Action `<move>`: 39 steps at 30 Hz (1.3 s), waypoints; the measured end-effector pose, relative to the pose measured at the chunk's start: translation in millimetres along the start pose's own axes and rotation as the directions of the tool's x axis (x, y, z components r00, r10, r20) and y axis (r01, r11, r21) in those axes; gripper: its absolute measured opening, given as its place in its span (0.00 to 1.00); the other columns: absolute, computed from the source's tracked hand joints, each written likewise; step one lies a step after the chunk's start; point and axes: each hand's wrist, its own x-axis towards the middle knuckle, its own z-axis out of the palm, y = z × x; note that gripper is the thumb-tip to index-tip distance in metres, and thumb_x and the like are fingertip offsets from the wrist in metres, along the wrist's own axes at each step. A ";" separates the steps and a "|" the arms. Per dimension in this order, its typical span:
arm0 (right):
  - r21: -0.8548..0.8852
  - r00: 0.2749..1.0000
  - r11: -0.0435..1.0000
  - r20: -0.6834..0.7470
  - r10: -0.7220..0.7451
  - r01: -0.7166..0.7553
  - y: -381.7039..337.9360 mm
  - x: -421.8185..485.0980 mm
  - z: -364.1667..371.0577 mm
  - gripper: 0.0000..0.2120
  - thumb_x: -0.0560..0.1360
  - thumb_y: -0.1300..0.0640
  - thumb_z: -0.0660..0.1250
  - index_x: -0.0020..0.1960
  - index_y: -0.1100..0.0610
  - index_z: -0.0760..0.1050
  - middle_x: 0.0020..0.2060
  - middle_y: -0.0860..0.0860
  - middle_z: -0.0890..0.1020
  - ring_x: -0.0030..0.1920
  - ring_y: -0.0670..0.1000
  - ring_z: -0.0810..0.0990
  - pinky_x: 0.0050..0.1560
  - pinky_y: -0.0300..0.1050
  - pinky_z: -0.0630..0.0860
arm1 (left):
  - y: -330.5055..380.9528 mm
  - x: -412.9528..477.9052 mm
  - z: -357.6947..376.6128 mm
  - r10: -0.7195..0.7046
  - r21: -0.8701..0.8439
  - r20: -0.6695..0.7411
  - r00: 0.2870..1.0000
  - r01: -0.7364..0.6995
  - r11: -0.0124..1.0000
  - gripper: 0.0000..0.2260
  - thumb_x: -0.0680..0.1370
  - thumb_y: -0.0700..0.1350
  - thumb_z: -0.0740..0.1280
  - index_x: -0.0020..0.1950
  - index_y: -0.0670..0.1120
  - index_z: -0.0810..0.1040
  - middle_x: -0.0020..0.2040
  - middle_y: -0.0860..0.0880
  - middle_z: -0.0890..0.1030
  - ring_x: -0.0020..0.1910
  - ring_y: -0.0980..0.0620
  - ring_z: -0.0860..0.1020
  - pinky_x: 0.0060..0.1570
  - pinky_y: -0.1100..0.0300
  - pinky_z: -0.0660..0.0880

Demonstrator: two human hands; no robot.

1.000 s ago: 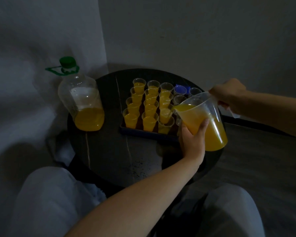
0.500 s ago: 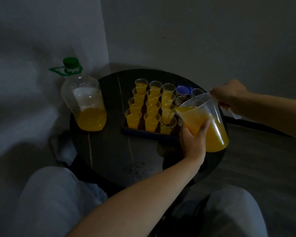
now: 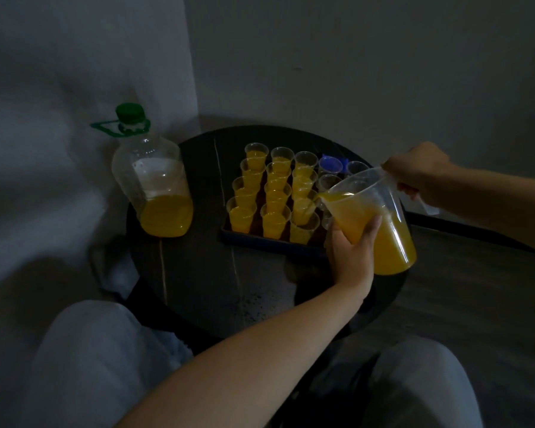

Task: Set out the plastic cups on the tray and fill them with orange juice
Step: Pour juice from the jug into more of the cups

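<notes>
A dark blue tray (image 3: pixel 272 244) on the round black table holds rows of clear plastic cups. Several cups (image 3: pixel 274 193) in the left three columns hold orange juice; a few cups (image 3: pixel 329 180) in the right column look empty. A clear jug (image 3: pixel 374 217) of orange juice is tilted left, its spout over the nearest cup of the third column (image 3: pixel 303 231), with a thin stream falling into it. My right hand (image 3: pixel 420 173) grips the jug's handle. My left hand (image 3: pixel 351 251) supports the jug's side from below.
A large clear bottle (image 3: pixel 156 186) with a green cap, about a third full of juice, stands at the round black table's (image 3: pixel 204 273) left edge. Grey walls meet in a corner behind. My knees in light trousers are below the table.
The jug has stayed tilted over the same cup and the juice level in that cup has risen slightly. Both hands keep their hold.
</notes>
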 end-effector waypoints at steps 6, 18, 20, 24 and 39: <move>0.007 1.000 1.000 0.004 -0.009 0.009 2.2 -0.4 0.7 0.11 0.80 0.54 0.64 0.48 0.62 0.76 0.35 0.56 0.77 0.30 0.50 0.73 0.27 0.41 0.68 | -1.2 -2.5 0.2 -0.018 -0.004 0.017 1.000 0.018 1.000 0.51 0.57 0.80 0.70 0.75 0.57 0.68 0.66 0.54 0.77 0.64 0.55 0.76 0.65 0.52 0.73; 0.003 0.999 1.000 0.038 -0.004 0.004 -1.6 -2.1 3.5 0.10 0.80 0.55 0.65 0.45 0.61 0.75 0.35 0.56 0.76 0.30 0.50 0.73 0.28 0.40 0.68 | -1.8 -2.6 -0.3 -0.036 0.004 -0.009 0.999 0.036 0.999 0.52 0.56 0.81 0.69 0.75 0.58 0.67 0.66 0.55 0.77 0.65 0.54 0.76 0.67 0.49 0.73; 0.007 0.999 1.000 0.040 0.003 -0.003 -3.5 -3.0 2.6 0.10 0.80 0.56 0.64 0.44 0.61 0.74 0.35 0.55 0.76 0.30 0.49 0.72 0.27 0.40 0.67 | -0.9 -3.1 -0.1 -0.034 0.004 -0.008 0.999 0.034 0.999 0.51 0.57 0.80 0.69 0.75 0.58 0.66 0.66 0.54 0.77 0.65 0.54 0.76 0.67 0.49 0.73; -0.011 0.998 1.000 0.053 0.019 -0.019 -7.2 -4.0 1.3 0.10 0.80 0.55 0.64 0.44 0.61 0.74 0.35 0.55 0.76 0.30 0.49 0.72 0.28 0.40 0.68 | -0.4 -3.9 -0.4 -0.039 0.003 -0.014 0.999 0.039 0.999 0.49 0.60 0.77 0.69 0.76 0.56 0.66 0.67 0.53 0.77 0.65 0.53 0.76 0.69 0.47 0.72; -0.066 0.996 0.997 0.081 0.035 -0.030 -5.8 -5.9 3.6 0.11 0.80 0.55 0.64 0.43 0.61 0.73 0.34 0.55 0.75 0.30 0.49 0.71 0.28 0.40 0.67 | 1.1 -8.9 -0.3 -0.091 -0.012 0.000 0.996 0.091 0.996 0.39 0.66 0.69 0.70 0.72 0.53 0.68 0.64 0.52 0.77 0.63 0.53 0.77 0.67 0.50 0.72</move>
